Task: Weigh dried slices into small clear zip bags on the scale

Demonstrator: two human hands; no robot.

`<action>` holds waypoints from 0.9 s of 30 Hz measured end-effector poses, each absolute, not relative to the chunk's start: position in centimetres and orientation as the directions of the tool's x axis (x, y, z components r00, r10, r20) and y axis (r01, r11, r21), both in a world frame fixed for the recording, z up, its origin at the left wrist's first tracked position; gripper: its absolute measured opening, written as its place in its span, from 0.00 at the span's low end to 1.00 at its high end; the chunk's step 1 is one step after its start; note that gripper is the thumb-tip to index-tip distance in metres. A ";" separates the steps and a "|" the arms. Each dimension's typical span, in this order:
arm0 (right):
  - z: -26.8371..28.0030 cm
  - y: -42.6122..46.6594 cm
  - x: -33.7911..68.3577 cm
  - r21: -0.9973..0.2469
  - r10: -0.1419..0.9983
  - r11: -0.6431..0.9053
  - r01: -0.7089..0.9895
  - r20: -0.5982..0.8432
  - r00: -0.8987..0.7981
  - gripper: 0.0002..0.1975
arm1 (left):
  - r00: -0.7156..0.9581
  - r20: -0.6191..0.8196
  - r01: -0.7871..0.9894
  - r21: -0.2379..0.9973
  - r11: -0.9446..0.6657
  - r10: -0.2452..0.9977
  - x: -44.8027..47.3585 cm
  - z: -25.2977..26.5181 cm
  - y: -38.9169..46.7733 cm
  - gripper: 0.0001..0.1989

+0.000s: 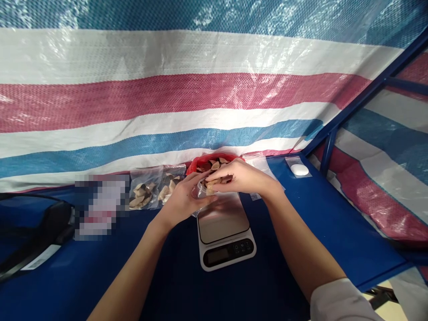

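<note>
Across the blue tabletop (337,218), left hand (183,197) faces curled right hand (239,174).

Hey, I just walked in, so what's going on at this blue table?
A person's left hand holds a clear bag above the near side of a red bag of brownish pieces. The right hand has its fingers at the bag's mouth, with pieces between them. A kitchen scale sits just below, its display showing no readable number. Two clear bags with similar pieces lie to the left.
</note>
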State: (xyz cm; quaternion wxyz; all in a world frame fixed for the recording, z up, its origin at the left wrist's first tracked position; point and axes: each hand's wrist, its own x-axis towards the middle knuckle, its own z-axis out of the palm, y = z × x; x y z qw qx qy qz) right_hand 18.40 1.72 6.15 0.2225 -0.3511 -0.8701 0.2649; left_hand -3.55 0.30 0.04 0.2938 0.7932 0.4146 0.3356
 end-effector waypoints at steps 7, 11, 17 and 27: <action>5.0 2.2 17.4 -0.646 0.751 0.600 0.471 0.252 -0.610 0.07 | 0.380 0.283 0.461 0.768 -0.445 0.881 -3.3 -0.1 0.4 0.29; 4.3 2.4 17.0 -0.595 0.734 0.649 0.475 0.325 -0.597 0.07 | 0.363 0.302 0.472 0.756 -0.454 0.882 -3.4 -0.4 0.6 0.32; 3.5 3.0 16.8 -0.465 0.704 0.703 0.538 0.350 -0.617 0.09 | 0.356 0.354 0.456 0.742 -0.491 0.865 -3.4 -0.9 0.6 0.35; 3.0 2.8 15.9 -0.476 0.749 0.659 0.582 0.345 -0.565 0.08 | 0.322 0.358 0.428 0.771 -0.472 0.876 -3.3 -1.1 0.7 0.35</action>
